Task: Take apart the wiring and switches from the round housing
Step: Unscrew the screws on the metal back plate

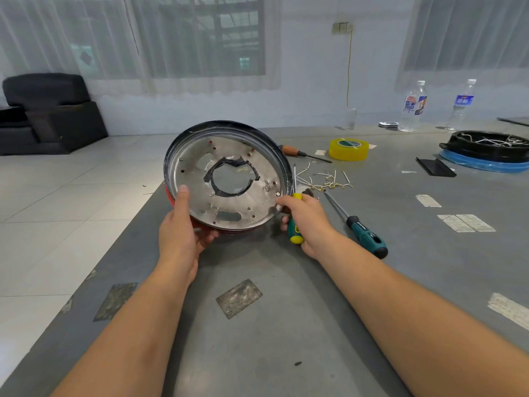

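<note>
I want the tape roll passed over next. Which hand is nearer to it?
Right. The right hand, holding a screwdriver at the round housing's right rim, sits below-left of the tape roll. The left hand grips the housing's far left rim.

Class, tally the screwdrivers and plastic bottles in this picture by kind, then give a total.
Screwdrivers: 3 (yellow-green-handled in right hand, teal-black-handled, orange-handled)
Clear plastic water bottles: 2
Total: 5

Looking like a makeshift workshop in a bare tiled room. Screwdrivers [360, 222], cut wire bits [329, 180] and a tape roll [348, 149] are lying on a grey workbench [286, 325]; a black sofa [45, 113] is sitting far left under curtained windows [200, 38].
</note>
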`<state>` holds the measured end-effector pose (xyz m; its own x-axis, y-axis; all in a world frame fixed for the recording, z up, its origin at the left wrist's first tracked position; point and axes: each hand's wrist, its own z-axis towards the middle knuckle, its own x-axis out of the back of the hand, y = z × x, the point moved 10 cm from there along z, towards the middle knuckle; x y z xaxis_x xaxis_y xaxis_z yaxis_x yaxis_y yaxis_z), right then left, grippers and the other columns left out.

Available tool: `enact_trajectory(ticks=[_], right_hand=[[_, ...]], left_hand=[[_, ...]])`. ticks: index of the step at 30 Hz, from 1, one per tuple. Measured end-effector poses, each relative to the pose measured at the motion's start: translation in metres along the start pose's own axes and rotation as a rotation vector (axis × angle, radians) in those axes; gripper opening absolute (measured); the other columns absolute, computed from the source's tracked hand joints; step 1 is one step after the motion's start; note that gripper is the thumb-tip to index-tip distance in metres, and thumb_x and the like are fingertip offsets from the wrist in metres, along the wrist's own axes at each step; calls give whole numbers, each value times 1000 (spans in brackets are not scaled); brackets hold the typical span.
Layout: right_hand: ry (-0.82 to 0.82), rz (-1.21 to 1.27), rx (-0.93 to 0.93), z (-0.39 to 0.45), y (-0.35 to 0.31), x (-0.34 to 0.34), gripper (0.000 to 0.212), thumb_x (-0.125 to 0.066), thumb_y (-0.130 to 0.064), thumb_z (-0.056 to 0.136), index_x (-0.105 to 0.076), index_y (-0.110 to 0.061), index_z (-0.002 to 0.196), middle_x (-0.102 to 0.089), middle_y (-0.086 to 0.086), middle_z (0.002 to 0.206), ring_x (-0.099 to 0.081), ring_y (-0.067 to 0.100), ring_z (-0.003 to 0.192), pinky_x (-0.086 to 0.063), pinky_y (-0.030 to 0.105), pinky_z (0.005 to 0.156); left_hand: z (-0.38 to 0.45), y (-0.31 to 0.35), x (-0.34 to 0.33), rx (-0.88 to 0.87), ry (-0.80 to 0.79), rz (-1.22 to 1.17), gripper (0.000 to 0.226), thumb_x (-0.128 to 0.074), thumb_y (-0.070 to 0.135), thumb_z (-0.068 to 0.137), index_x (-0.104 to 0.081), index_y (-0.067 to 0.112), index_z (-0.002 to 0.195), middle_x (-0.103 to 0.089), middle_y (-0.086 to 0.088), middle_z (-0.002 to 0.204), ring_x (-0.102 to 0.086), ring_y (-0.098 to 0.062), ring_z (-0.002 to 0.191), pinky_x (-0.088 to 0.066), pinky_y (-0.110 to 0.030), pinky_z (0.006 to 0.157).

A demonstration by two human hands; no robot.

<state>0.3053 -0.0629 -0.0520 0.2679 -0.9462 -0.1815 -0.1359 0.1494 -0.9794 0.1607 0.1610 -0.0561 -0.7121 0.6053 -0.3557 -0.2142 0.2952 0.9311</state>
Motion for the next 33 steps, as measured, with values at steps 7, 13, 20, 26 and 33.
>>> enact_trajectory(ticks=[7, 13, 20, 26, 33], right_hand=[[53, 73, -52, -7, 6, -5, 12, -55, 0, 86, -53, -11, 82, -48, 2, 55, -45, 12, 43, -42, 26, 44], [14, 356, -137, -21, 17, -29, 16, -47, 5, 91, -45, -11, 93, -44, 6, 65, -41, 10, 44, -38, 23, 43], [-70, 424, -166, -41, 25, -65, 5, -54, -3, 97, -55, -7, 96, -53, 3, 54, -49, 11, 45, -45, 26, 46], [-50, 221, -104, -33, 17, -48, 36, -69, -31, 95, -55, -6, 116, -61, 6, 86, -52, 11, 49, -47, 27, 48], [79, 51, -8, -18, 3, -7, 13, -59, -12, 97, -47, -10, 102, -52, 7, 67, -50, 11, 41, -44, 26, 41]], left_hand=[[-7, 9, -12, -75, -49, -41, 81, -65, 79, 80, -58, 13, 127, -67, 9, 70, -51, -9, 51, -44, -25, 52], [-19, 9, -32, -101, -154, -97, 86, -81, 59, 74, -44, 19, 141, -66, 1, 115, -54, -10, 75, -49, -26, 70], [-33, -7, -56, -62, -283, -188, 65, -83, 6, 82, -44, 22, 132, -72, -13, 129, -74, -33, 112, -63, -44, 91], [-19, -9, -38, -2, -236, -213, 57, -65, -5, 91, -46, 21, 138, -71, -13, 119, -73, -38, 105, -62, -54, 90], [-19, -7, -36, 21, -250, -201, 70, -64, 7, 75, -51, 28, 140, -70, -6, 119, -76, -34, 86, -63, -58, 80]])
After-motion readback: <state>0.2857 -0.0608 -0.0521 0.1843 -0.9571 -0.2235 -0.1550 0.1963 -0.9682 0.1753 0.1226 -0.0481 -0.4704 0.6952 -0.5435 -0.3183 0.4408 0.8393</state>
